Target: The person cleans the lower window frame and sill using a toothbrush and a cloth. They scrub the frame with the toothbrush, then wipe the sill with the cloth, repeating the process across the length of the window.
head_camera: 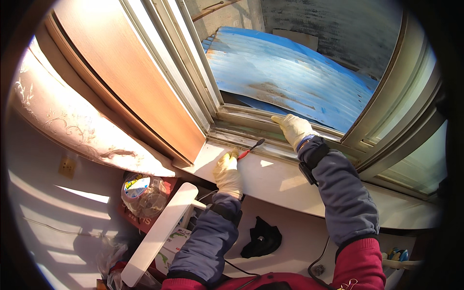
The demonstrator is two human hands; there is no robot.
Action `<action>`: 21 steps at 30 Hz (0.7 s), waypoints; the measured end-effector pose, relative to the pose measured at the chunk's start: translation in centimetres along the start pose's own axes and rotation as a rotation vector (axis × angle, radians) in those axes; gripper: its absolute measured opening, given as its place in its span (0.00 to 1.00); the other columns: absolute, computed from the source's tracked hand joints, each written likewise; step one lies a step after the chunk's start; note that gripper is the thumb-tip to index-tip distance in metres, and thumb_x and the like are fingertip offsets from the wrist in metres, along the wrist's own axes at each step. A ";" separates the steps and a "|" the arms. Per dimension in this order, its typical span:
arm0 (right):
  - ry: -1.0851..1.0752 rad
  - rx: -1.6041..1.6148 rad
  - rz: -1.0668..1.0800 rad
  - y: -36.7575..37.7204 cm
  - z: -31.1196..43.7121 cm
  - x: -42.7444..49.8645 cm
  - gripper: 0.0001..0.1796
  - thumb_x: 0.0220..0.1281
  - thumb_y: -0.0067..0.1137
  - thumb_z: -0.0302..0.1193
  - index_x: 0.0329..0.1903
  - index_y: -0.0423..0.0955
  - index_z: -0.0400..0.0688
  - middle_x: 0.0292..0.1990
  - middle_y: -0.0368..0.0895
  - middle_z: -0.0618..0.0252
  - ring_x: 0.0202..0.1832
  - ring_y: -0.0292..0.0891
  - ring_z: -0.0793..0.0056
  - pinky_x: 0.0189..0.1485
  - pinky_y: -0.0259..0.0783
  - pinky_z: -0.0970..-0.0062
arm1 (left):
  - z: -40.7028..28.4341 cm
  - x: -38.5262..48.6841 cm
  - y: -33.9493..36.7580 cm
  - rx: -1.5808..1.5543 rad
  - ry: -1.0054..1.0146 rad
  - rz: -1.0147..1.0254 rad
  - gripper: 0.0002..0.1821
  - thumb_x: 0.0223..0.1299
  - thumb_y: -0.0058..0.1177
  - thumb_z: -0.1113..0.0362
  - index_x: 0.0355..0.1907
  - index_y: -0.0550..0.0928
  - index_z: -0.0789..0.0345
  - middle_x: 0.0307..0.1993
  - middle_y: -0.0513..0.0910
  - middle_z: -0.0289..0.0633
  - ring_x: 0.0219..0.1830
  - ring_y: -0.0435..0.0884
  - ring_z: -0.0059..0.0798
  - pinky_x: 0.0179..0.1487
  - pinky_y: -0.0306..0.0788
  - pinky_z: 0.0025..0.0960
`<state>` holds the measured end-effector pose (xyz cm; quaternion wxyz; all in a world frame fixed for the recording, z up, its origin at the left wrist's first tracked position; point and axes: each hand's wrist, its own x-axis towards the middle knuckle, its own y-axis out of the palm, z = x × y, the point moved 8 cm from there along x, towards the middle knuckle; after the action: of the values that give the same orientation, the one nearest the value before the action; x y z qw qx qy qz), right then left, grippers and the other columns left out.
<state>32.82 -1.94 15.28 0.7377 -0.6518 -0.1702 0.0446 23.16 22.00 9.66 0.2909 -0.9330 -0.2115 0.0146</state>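
Note:
My left hand (228,170), in a pale yellow glove, rests at the sill's front with its fingers closed on a toothbrush (247,151) that has a red handle and a dark head. The brush head points up and right over the edge of the window track (232,135). Farther back and to the right, my right hand (293,128), gloved alike, lies on the lower rail of the metal window frame (250,116). Its index finger stretches left along the rail; the other fingers are curled, and whether they hold anything is hidden. The white windowsill (275,177) runs below both hands.
Blue corrugated sheeting (290,72) lies outside the open window. Sliding sash frames (380,83) stand at right, a wood-look jamb (134,83) and patterned curtain (72,119) at left. Below are a white chair armrest (159,235), a plastic-wrapped roll (145,195) and a black cloth item (261,237).

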 end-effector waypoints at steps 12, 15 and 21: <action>-0.029 0.080 0.118 2.0 2.3 5.3 0.26 0.67 0.47 0.24 0.63 0.79 0.61 0.49 0.85 0.56 0.51 0.82 0.54 0.52 0.79 0.61 | -3.2 -1.9 -0.8 0.286 0.581 -0.143 0.14 0.53 0.53 0.78 0.43 0.85 0.67 0.43 0.85 0.49 0.46 0.83 0.50 0.53 0.76 0.39; 0.038 0.151 0.195 3.9 2.4 7.5 0.26 0.66 0.47 0.23 0.63 0.79 0.59 0.50 0.85 0.54 0.52 0.82 0.53 0.53 0.79 0.61 | -2.4 -1.8 -0.8 0.176 0.509 -0.130 0.13 0.49 0.58 0.78 0.40 0.85 0.69 0.43 0.85 0.51 0.45 0.83 0.52 0.52 0.76 0.42; -0.060 0.190 0.177 5.1 4.2 9.5 0.25 0.66 0.48 0.26 0.62 0.79 0.58 0.50 0.85 0.53 0.51 0.82 0.51 0.54 0.78 0.60 | -2.2 -1.9 -0.9 0.270 0.536 -0.154 0.10 0.42 0.58 0.79 0.32 0.85 0.69 0.42 0.87 0.51 0.47 0.83 0.51 0.51 0.77 0.44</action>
<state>41.18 5.50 12.52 0.7838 -0.5900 -0.1291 0.1447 21.43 20.70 11.79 0.4579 -0.8377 -0.1937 -0.2260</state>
